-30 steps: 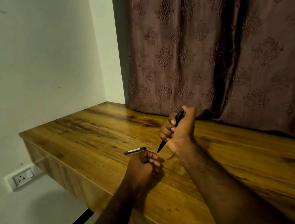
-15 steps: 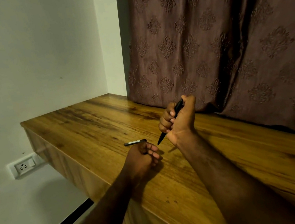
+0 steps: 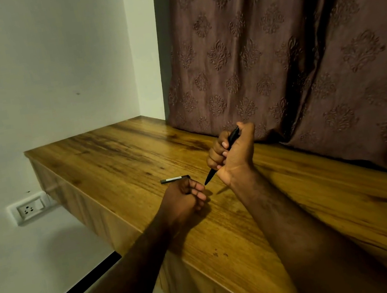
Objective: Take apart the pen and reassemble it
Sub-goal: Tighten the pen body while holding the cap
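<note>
The right hand keeps its fingers closed around the slim black pen body, tip toward seven o'clock. The left hand, fingers curled, has advanced to the small dark cap piece lying on the wooden surface; whether it grips it is unclear. Reassembly seems imminent.

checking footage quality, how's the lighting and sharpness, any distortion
Head view: dim, warm light; the black pen body in the right hand stays sharp; the left hand casts a soft shadow on the wooden desk; wide-angle lens bends the desk edges.
</note>
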Demonstrator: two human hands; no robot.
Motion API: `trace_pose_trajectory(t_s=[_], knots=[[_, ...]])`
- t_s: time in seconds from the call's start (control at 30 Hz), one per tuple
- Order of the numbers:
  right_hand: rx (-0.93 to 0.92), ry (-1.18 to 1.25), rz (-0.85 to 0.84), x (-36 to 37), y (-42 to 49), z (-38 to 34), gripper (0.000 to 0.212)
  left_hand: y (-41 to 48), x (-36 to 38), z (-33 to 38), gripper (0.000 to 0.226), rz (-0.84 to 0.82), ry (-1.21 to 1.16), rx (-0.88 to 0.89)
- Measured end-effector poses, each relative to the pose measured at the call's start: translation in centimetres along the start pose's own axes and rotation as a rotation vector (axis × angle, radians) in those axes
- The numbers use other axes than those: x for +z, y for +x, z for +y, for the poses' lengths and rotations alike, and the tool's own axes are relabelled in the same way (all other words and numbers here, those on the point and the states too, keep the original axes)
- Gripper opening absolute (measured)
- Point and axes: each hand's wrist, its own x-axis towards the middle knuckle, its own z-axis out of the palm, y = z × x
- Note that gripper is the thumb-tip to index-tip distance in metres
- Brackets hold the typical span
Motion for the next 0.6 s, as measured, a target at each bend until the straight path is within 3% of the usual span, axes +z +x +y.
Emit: trace_pose_trajectory(t_s=[0.6], knots=[[-0.01,-0.021,-0.013,0.26,-0.44,0.13,0.055,0.02,-0.12,-0.07,0.029,0.003,0.087,0.033]])
